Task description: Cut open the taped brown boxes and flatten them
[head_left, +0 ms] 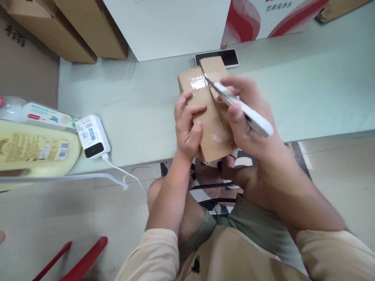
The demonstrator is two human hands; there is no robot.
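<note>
Brown cardboard boxes (96, 31) with stiff, straight sides stand at upper left. Below them lie a clear plastic bottle (17, 108) with a red cap and a rounded yellow jug (38, 148). Next comes a white, round-cornered power bank (101, 134) with a dark display and a white cable (124, 171) plugged in. My left hand (189, 127) is curled around the left side of a small cardboard box (209, 121), forefinger and thumb pressing its top. The box sits in front of me, lengthwise, with shiny clear tape across its flaps. My right hand (254, 103) grips a knife (227, 95) by its smooth white handle, the thin metal blade's tip at the seam. Just behind the box lies a flat, black-faced device (231, 57) with a white rim.

A dark gap runs along the box's seam. Its near end reaches the front edge of the pale green table (146, 97); flat surface stretches away on both sides. A big white carton (175, 29) bounds the back.

The leftmost cardboard carries the character 桶. Print on the jug and power bank labels is too small to read. The carton, swirled with red, reads 饮用纯净水, "drinking purified water".
</note>
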